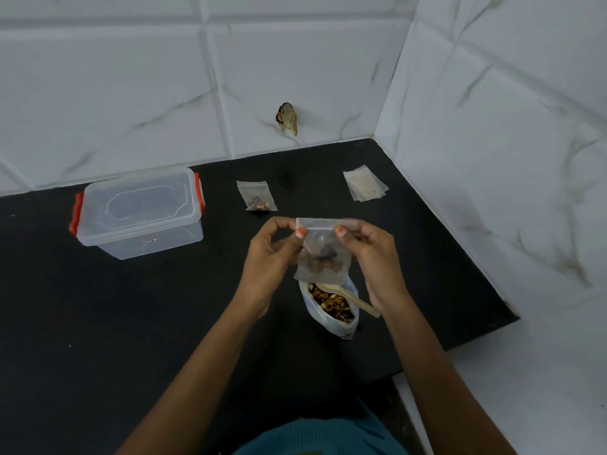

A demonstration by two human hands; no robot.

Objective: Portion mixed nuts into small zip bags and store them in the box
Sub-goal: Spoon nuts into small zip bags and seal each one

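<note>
Second zip bag [320, 254], nuts inside, is pinched at its top strip by left hand [269, 257] and right hand [374, 257] at frame centre; one filled bag [257, 196] lies above, box [139, 211] at left unopened, empty bags [365, 186] remaining.

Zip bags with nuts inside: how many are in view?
2. One nut bag is pinched at its top by the left hand and right hand; a second nut bag lies on the counter behind it. The lidded box may hide more.
</note>
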